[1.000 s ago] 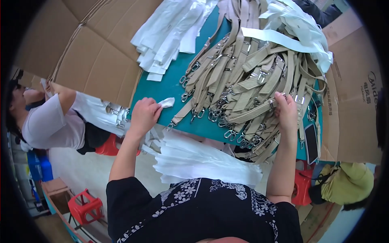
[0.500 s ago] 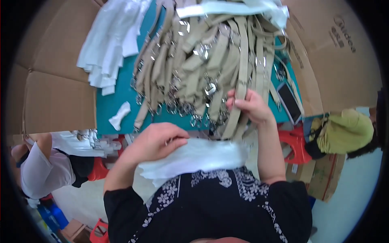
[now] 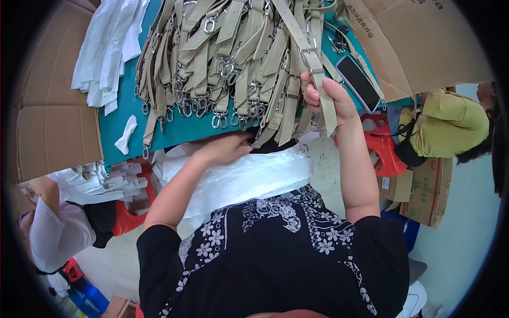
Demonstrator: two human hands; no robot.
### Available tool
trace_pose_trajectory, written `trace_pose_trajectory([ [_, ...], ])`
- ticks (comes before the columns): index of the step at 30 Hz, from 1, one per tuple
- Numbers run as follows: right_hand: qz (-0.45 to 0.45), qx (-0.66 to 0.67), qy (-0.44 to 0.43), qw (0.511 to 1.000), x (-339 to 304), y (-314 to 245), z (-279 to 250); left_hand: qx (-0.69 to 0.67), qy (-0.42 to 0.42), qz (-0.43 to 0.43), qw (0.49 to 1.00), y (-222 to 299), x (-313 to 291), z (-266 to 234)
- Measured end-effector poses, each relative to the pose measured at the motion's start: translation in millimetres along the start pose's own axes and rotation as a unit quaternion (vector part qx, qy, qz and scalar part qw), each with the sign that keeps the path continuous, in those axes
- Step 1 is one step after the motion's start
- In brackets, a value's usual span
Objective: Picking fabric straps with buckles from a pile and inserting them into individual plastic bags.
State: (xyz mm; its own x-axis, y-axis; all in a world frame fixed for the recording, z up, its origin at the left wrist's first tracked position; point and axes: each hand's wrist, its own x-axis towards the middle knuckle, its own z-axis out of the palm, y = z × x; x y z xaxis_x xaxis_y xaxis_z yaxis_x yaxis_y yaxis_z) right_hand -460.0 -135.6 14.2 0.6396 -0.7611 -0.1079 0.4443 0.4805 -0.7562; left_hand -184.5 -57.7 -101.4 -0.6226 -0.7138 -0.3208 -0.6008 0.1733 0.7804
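Observation:
A beige strap (image 3: 327,108) with a metal buckle is pinched in my right hand (image 3: 339,103), its pointed end hanging below the fingers. It runs up into a heap of beige straps (image 3: 199,69) with metal clips, whose ends hang toward the near table edge. At that edge, my left hand (image 3: 225,148) reaches in beside the lowest strap ends, above the white sleeves (image 3: 238,177) across my lap. Its fingertips are partly hidden and somewhat blurred, so I cannot tell whether they grip anything.
On the green table (image 3: 119,135) lie a crumpled white piece (image 3: 125,135), white strips (image 3: 106,53) and a phone (image 3: 359,84). Cardboard flaps (image 3: 58,132) flank both sides. People sit on red stools (image 3: 379,148) at left and right.
My left hand has moved right, to the near table edge by the strap ends. My right hand has lifted the strap's end slightly. The whole view has shifted, with the table higher and further left.

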Motion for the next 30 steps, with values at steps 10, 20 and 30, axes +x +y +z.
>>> trace_pose_trajectory([
  [10,0.046,0.005,0.028,0.999,9,32,10,0.099,0.093,0.093,0.986,-46,-7,17],
  [20,0.060,-0.040,0.023,0.997,6,28,21,0.204,0.097,0.065,0.972,-40,-6,0],
  [30,0.142,-0.438,-0.051,0.886,24,7,75,-0.185,0.206,0.006,0.961,47,-95,-66],
])
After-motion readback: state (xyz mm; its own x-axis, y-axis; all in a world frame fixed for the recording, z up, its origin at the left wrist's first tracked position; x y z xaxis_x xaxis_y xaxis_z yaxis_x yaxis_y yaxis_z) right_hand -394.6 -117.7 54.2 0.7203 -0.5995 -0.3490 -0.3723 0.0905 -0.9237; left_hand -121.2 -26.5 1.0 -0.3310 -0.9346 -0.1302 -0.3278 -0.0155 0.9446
